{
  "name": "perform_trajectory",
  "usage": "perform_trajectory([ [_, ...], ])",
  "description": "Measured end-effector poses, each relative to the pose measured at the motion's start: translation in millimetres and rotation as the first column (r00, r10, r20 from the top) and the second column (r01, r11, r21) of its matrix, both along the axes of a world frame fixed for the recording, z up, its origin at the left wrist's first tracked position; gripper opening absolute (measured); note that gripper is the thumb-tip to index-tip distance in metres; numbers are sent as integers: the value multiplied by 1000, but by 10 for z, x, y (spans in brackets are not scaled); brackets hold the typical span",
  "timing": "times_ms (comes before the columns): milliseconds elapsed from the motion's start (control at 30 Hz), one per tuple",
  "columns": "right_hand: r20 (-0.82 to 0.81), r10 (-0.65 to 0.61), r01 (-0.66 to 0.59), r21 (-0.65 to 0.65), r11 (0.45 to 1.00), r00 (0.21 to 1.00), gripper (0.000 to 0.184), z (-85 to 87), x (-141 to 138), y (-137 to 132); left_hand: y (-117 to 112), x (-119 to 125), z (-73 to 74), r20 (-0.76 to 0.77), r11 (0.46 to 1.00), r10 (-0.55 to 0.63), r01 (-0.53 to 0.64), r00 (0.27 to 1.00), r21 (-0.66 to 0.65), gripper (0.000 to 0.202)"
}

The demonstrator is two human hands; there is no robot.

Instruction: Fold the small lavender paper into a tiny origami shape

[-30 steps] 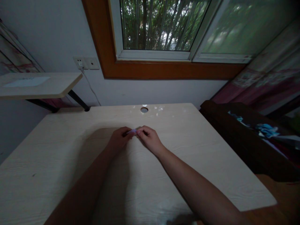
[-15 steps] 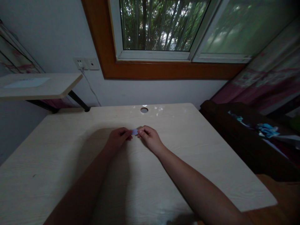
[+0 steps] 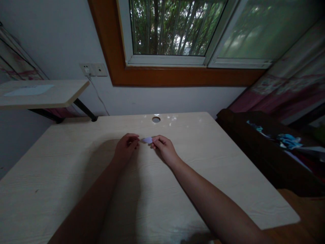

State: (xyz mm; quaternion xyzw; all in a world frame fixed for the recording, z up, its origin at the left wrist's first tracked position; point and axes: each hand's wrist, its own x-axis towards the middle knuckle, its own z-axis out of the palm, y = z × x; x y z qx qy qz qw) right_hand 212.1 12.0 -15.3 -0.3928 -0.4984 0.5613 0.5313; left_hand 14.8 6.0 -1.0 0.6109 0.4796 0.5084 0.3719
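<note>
A small pale lavender piece, thin like folded paper (image 3: 147, 140), is pinched at its right end by my right hand (image 3: 164, 146). Its pointed left end sticks out toward my left hand (image 3: 127, 146), with a narrow gap between. The thumb and fingers of my left hand are slightly apart and hold nothing that I can see. Both hands are just above the light wood-grain table (image 3: 203, 162), near its far middle. Fine detail of the piece is too small to make out.
A round cable hole (image 3: 156, 119) lies beyond my hands. A raised shelf (image 3: 61, 96) with a paper sheet (image 3: 29, 90) stands at the left. A window (image 3: 175, 30) and wall socket (image 3: 99, 69) are behind. Dark furniture (image 3: 236, 132) with blue cloth-like items (image 3: 289, 140) sits right.
My left hand has let go of the lavender piece and drawn slightly left, its fingers parting. My right hand still holds the piece, shifted a little right; more of it shows.
</note>
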Motion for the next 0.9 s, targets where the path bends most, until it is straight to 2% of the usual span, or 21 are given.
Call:
perform_trajectory([
  [100, 60, 13, -14, 18, 1000, 998, 21, 21, 2, -14, -19, 39, 3, -66, 990, -74, 81, 995, 113, 25],
  [233, 116, 19, -21, 18, 1000, 993, 24, 70, 3, -35, -40, 68, 27, -163, 969, -121, 152, 979, 196, 22],
  [467, 192, 44, -54, 49, 997, 980, 25, 57, -14, -45, -14, 58, -24, -223, 954, -126, 180, 967, 241, 20],
  [633, 227, 42, -60, 70, 996, 973, 26, 29, -21, -41, -25, 69, 13, -252, 950, -113, 179, 961, 257, 14],
  [767, 234, 60, -74, 54, 996, 970, 31, 43, -26, -42, -29, 78, 28, -284, 955, -75, 150, 956, 254, 10],
  [900, 284, 48, -79, 101, 992, 958, 39, 61, -22, -46, -25, 73, 26, -300, 966, -66, 136, 952, 220, 13],
])
